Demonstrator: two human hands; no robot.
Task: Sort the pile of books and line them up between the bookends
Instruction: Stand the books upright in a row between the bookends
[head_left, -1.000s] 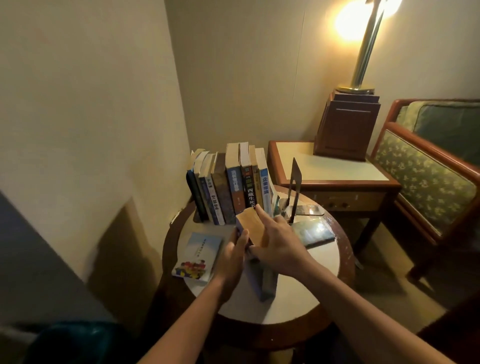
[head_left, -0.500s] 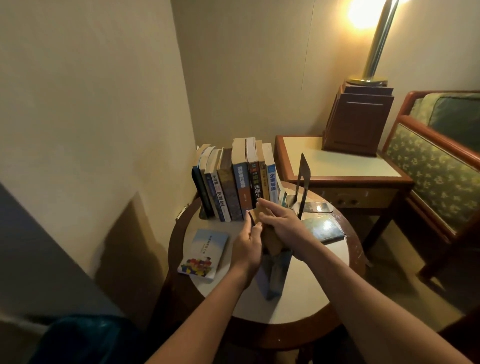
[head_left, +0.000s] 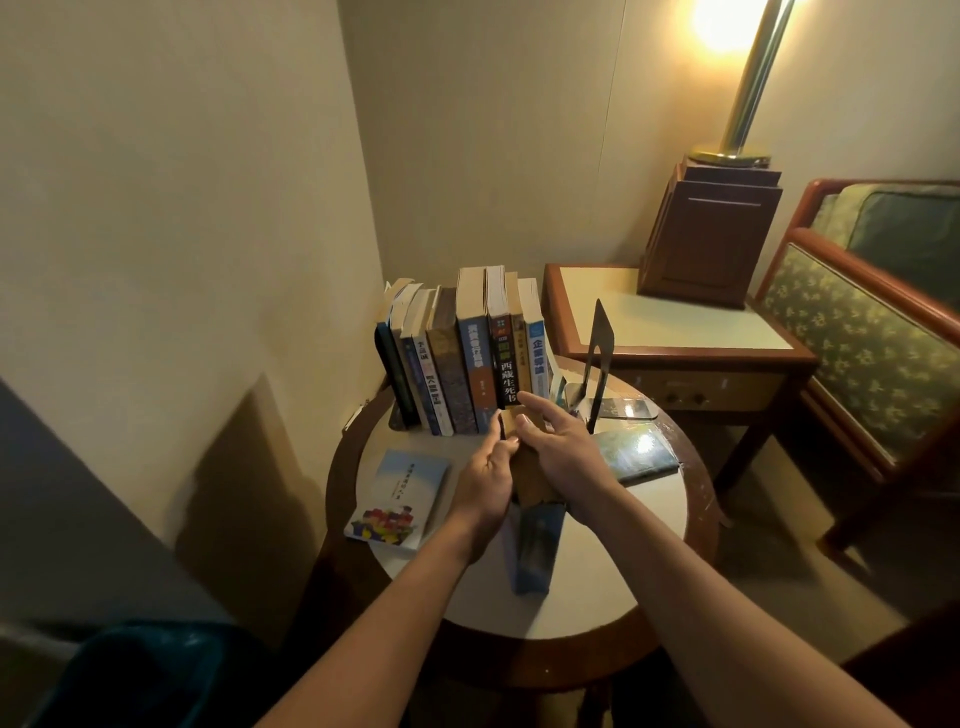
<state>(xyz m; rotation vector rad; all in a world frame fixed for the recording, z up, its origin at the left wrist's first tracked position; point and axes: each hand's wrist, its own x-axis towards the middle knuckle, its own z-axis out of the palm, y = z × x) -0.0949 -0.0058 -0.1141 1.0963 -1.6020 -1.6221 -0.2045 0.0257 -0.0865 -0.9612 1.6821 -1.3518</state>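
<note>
— Just below the centre of the frame, what do the two hands have?

— One book (head_left: 535, 519), standing on edge on the round table (head_left: 597, 561), its long axis running from the lower middle up toward the row. The left hand (head_left: 485, 488) presses its left face and the right hand (head_left: 563, 454) is closed over the top and right face, so both are clamped on it. The far end is hidden under the fingers; it looks like the page edge faces up, though I can't be sure.

— And where must it go?

— Up and slightly right of the grip. The row of upright books (head_left: 467, 353) ends at a blue-spined volume, and the dark bookend (head_left: 597, 364) stands just right of that, with a narrow gap between them.

— Which hand is nearer the gap?

— The right one; its fingertips almost touch the row's last spines. I'd judge the book must be tipped upright before it slides in.

— Anything left over?

— Two flat books: a pale one (head_left: 397, 499) at left, a glossy one (head_left: 636, 452) at right.
</note>
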